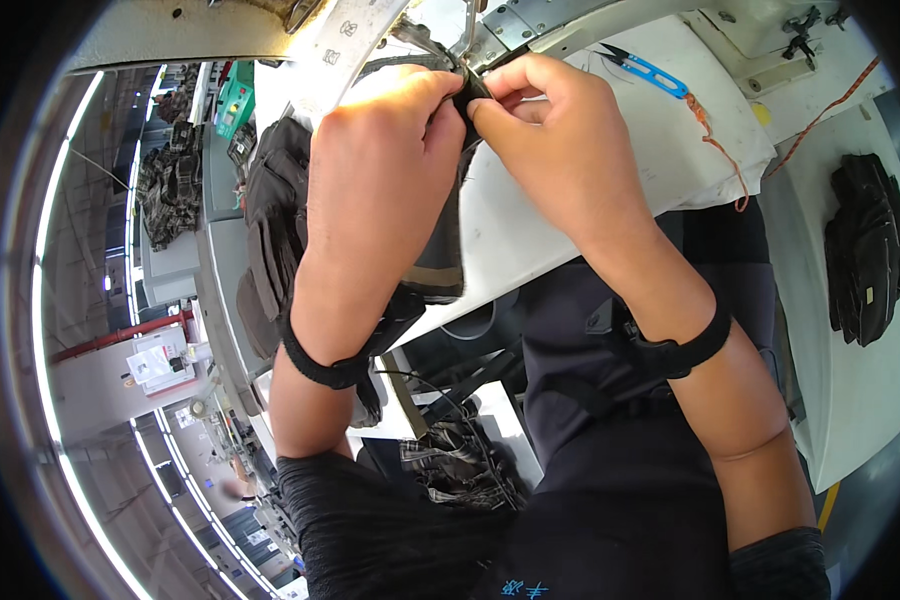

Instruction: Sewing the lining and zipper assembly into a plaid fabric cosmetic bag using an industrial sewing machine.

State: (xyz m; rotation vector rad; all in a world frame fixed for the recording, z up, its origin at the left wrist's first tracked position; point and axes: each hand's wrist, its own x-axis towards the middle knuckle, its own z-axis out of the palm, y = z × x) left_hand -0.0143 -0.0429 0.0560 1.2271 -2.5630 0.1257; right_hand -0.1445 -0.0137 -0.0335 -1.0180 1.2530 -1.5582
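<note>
Both hands meet at the sewing machine's presser foot, near the top of the view. My left hand pinches the edge of a dark cloth piece between thumb and fingers. From the other side my right hand grips the same edge, its thumb and forefinger close to the left fingertips. The cloth hangs down past the left wrist over the white table and shows a lighter brownish band near its lower end. My fingers hide the exact spot they hold.
Blue thread snips with an orange cord lie right of my right hand. Dark garments are piled at the left, and more dark garments rest on a white surface at the right. Patterned cloth sits below the table.
</note>
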